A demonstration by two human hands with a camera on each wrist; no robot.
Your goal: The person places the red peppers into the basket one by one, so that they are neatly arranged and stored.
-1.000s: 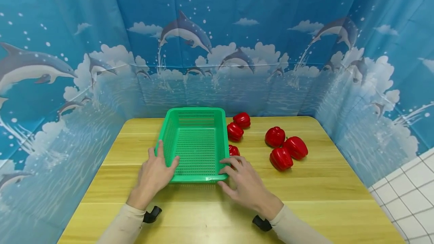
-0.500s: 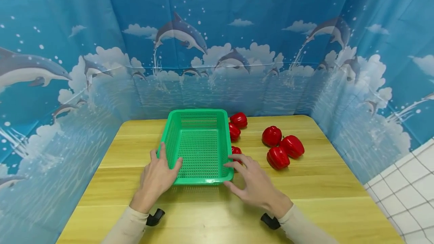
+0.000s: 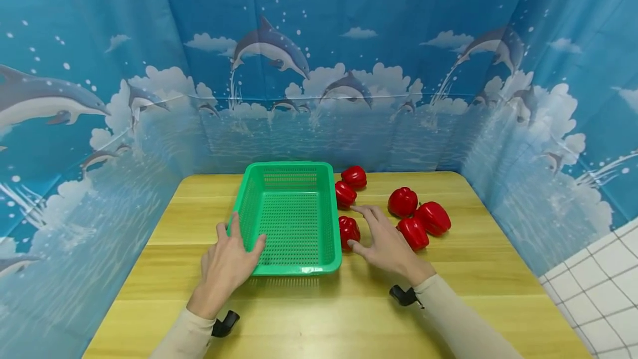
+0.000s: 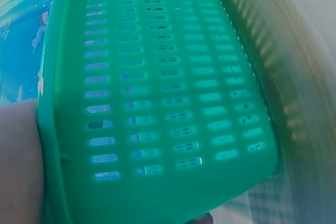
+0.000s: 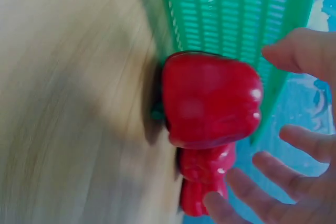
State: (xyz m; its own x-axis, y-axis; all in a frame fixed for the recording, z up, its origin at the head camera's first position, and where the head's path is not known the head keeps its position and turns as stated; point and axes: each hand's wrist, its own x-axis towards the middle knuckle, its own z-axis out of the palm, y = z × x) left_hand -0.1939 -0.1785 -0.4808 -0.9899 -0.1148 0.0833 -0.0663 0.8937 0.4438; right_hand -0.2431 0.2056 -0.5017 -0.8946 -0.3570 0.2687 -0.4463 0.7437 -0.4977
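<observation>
One red pepper (image 3: 349,232) sits at about nine o'clock from the spread fingers of the right hand (image 3: 386,245), ungripped, beside the green basket (image 3: 305,270). The left hand (image 3: 226,262), fingers also spread, rests on the basket's eight o'clock rim.

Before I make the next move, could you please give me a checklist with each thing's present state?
1. Left hand at the basket: ok, at its near left corner.
2. Right hand ready: ok, its fingers are spread beside the near red pepper.
3. That pepper held: not ok, no fingers are closed round it.
4. That pepper apart from the basket: cannot tell, they overlap in the views.
5. Other five red peppers on the table: ok.
</observation>
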